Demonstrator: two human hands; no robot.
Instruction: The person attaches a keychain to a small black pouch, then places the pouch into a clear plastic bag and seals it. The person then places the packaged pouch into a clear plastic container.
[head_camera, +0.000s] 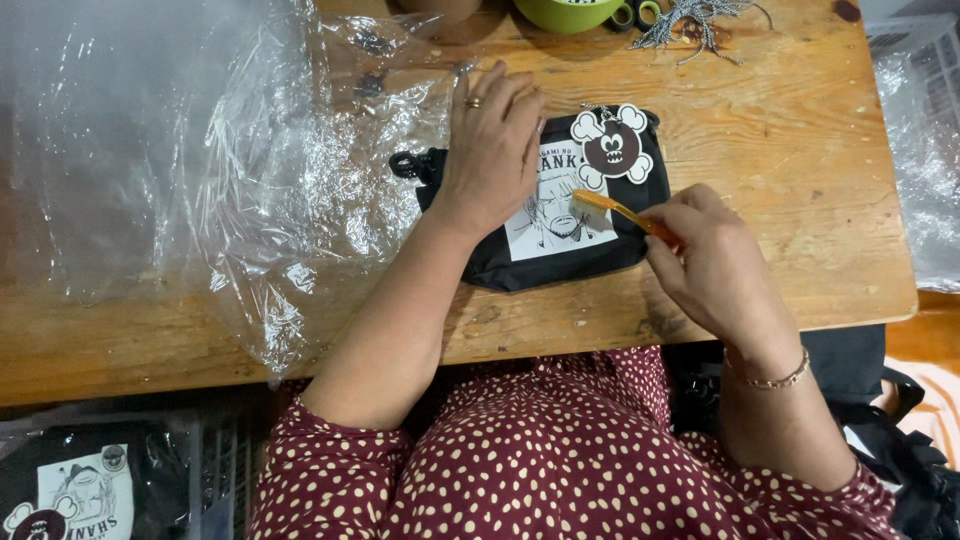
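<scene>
A small black pouch (620, 190) with a white printed drawing lies on the wooden table (780, 150). A brown and white skull-shaped tag (612, 148) rests on its upper right corner. My left hand (490, 150), with a ring on one finger, presses flat on the pouch's left half. My right hand (715, 265) holds an orange toothbrush (620, 212), and its bristle end touches the white print.
Crumpled clear plastic bags (200, 150) cover the table's left side. A green bowl (570, 12) and a bunch of strings (695, 20) sit at the far edge. Another bagged pouch (80, 490) lies at lower left, more plastic (925, 150) at right.
</scene>
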